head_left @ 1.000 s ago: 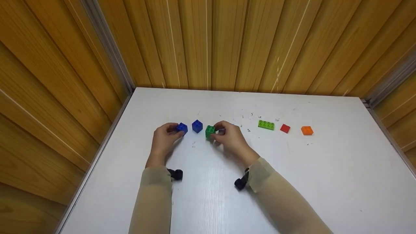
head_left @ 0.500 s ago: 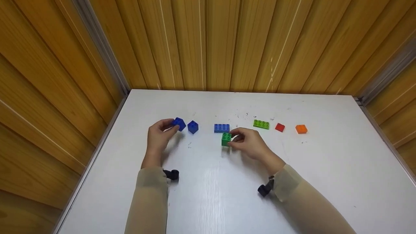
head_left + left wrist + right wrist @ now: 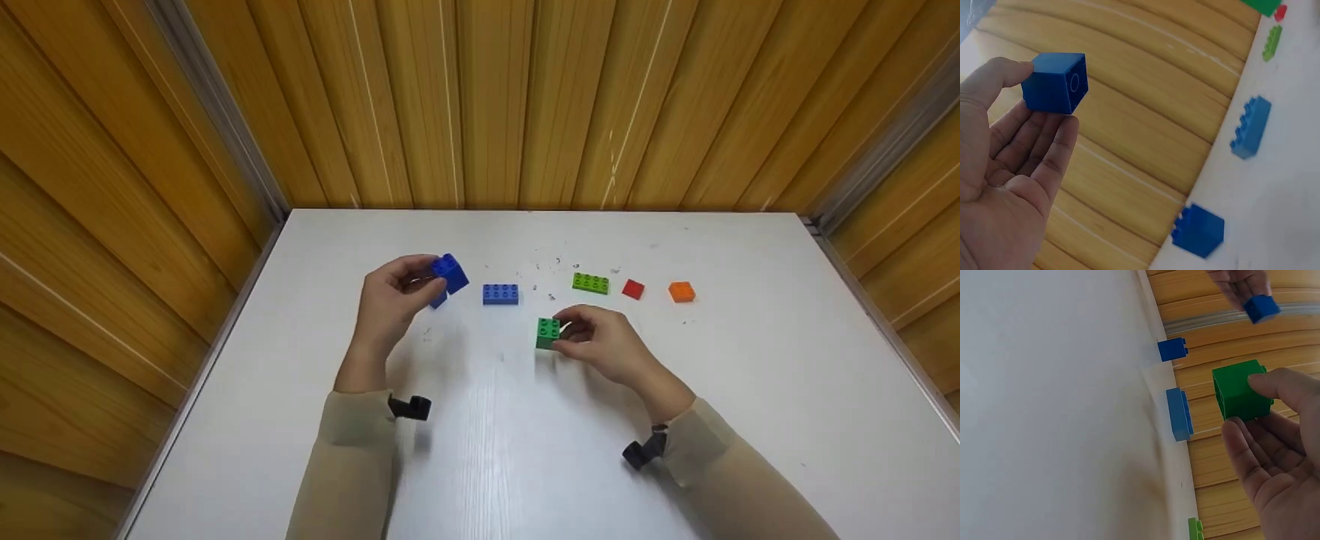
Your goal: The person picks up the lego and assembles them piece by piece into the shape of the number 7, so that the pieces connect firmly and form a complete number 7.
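In the head view my left hand (image 3: 391, 315) pinches a dark blue building block (image 3: 452, 274) between thumb and fingers, lifted off the table. A second dark blue block (image 3: 1201, 230) stands on the table, mostly hidden behind the left hand in the head view. My right hand (image 3: 604, 341) holds a green block (image 3: 548, 333) by its right side; its hollow underside shows in the right wrist view, so it too is raised. Between and beyond the hands lies a longer, lighter blue block (image 3: 500, 294) with studs up.
On the white table (image 3: 525, 450), a lime green block (image 3: 591, 283), a red flat piece (image 3: 633, 289) and an orange block (image 3: 682, 292) lie in a row toward the right. Small dark marks dot the surface. A wood-plank wall (image 3: 487, 105) rises behind.
My left hand has lifted its blue block and carried it rightward, over the second blue block. The right hand has brought the green block right and nearer, uncovering the long blue block.
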### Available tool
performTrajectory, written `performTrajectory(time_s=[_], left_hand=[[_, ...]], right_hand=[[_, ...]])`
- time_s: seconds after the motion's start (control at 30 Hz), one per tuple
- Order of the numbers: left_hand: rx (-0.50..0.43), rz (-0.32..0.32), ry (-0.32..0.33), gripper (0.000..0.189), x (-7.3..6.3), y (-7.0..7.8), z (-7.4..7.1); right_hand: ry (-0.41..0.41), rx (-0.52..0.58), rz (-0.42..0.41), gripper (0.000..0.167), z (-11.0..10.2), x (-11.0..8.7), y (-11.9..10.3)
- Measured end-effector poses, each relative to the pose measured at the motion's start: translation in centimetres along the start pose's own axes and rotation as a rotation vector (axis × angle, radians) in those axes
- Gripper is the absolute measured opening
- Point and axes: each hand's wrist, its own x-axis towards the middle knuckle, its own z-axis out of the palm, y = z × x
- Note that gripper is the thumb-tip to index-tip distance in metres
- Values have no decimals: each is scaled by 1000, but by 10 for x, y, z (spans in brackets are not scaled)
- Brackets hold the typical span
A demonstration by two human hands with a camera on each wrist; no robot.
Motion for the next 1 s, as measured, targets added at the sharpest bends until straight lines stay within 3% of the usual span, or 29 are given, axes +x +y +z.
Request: performTrajectory(time_s=[0.27,0.47,0.73,1.0], left_hand=[[-57,199,-188,37,-7,42,40],[-116,249,-284,36,-11,60,63],[4,250,-365,35,-12,50,77],[66,207,-434,34,-8,27,90]], right_hand=[[-8,18,3,43,1,-1,10],[-12,24,36,43,1,-4,19],[-40,21,12,39,5,-4,28],[-56,0,-36,37,8,-3,37]])
